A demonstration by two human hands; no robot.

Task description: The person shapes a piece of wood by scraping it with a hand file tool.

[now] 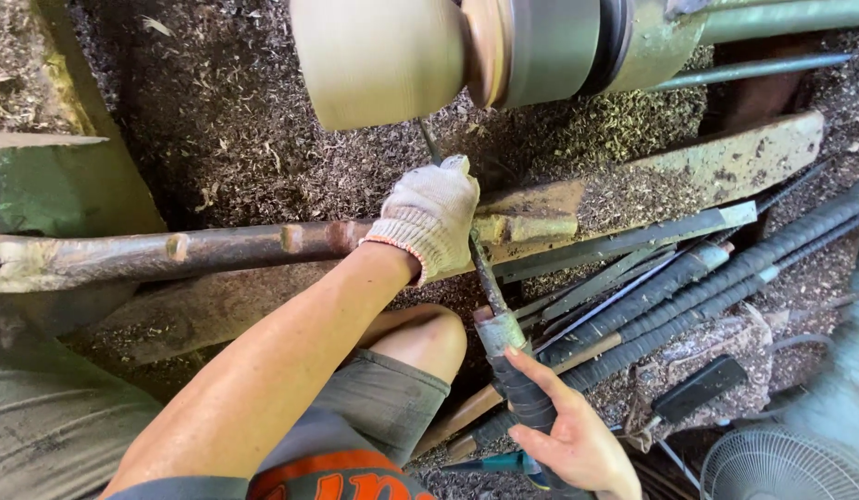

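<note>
Two hands on one chisel (490,296) | my gloved left hand (431,215) pins the shaft to the rest (217,245) | my bare right hand (578,440) grips the handle | wood blank (379,56) already smooth and rounded

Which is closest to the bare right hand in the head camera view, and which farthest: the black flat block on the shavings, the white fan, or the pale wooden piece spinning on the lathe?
From the right hand:
1. Black flat block, just to its right on the shavings.
2. White fan, bottom right corner.
3. Pale wooden piece, top, on the lathe.
</note>
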